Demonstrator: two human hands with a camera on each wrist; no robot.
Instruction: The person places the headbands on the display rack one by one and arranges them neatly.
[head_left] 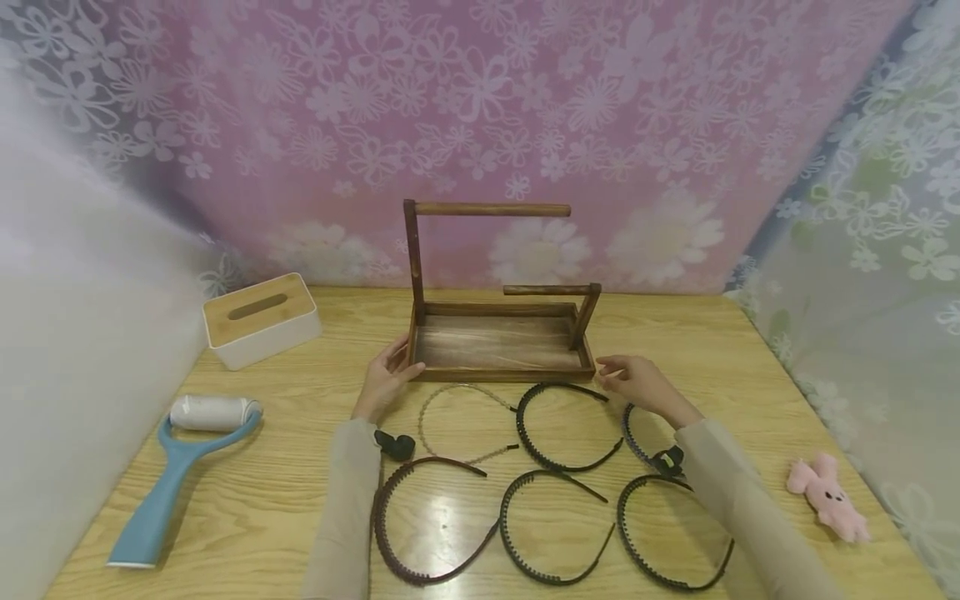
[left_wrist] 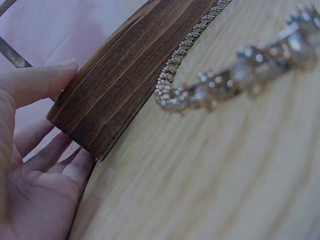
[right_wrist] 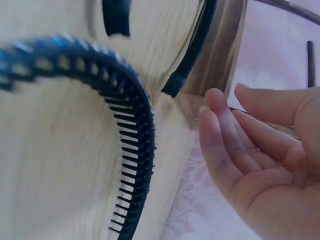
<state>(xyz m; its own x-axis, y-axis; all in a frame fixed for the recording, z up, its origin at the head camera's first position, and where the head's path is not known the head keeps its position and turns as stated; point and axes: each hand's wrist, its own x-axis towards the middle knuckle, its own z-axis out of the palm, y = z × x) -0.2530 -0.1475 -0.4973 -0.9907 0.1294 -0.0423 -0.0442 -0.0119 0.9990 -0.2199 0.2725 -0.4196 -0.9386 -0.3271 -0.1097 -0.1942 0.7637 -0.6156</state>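
Observation:
A brown wooden rack stands at the table's middle: a shallow tray with a tall bar on its left and a shorter one on its right. My left hand grips its left end, thumb at the front corner and fingers round the side. By the right front corner hovers my right hand, loosely curled and holding nothing. Before the rack lie a beaded headband, a black headband and a dark blue toothed headband, the last partly hidden under my right wrist in the head view.
A nearer row holds a dark reddish headband and two black headbands, the right one partly covered by my sleeve. A tissue box and a blue-handled lint roller are at left, a pink plush toy at right.

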